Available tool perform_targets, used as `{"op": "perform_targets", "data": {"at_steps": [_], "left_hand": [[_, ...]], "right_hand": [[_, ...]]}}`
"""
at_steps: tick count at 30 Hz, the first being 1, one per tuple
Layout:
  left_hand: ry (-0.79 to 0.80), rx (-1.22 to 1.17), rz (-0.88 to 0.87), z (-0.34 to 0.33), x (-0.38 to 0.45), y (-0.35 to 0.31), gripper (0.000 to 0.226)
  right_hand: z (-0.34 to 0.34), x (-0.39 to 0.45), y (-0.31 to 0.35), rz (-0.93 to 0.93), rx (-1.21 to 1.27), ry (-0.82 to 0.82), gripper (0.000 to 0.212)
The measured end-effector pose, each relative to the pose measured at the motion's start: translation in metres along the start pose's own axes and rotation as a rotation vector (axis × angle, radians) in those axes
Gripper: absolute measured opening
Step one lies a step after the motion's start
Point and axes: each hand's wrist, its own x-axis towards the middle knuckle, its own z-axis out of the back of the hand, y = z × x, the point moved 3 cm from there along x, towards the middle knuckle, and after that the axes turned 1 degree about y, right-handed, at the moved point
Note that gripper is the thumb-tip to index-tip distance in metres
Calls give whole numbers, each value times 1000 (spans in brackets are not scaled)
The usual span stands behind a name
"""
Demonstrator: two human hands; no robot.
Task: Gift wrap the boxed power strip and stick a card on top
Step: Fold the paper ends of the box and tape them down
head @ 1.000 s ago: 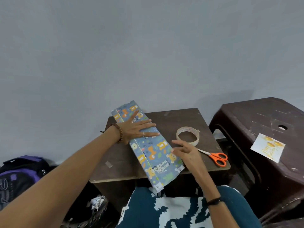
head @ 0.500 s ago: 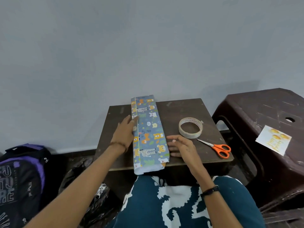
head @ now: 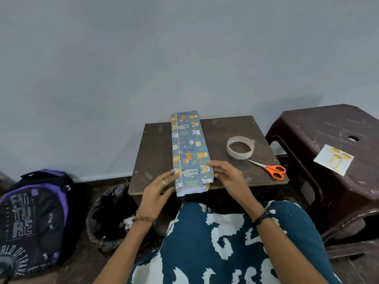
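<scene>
Lying between both hands [head: 192, 183], wrapped box [head: 189, 152]; fingertips touching.

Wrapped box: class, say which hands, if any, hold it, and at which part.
Both hands touch the wrapped box at its near end: left hand on the left edge, right hand on the right.

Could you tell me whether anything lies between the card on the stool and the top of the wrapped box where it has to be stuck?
Nothing visible blocks it. The card lies on the stool; the tape roll and scissors lie flat on the table between it and the wrapped box.
</scene>
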Motion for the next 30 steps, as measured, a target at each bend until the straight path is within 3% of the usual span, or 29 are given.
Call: {"op": "perform_targets", "data": {"at_steps": [3, 9, 17, 23, 30], "left_hand": [[15, 59, -41, 4, 9, 2, 54], [109, 43, -84, -6, 26, 5, 51], [-45, 75, -76, -20, 27, 19, 47], [-111, 247, -406, -23, 29, 12, 35], [-191, 331, -594, -25, 23, 11, 11]], "right_hand": [[1, 0, 0, 33, -14, 15, 59], [3, 6, -3, 62, -51, 29, 53], [-2, 9, -5, 169, -203, -40, 43], [-5, 8, -5, 368, -507, -126, 33], [-8, 6, -4, 469, -649, -142, 30]]}}
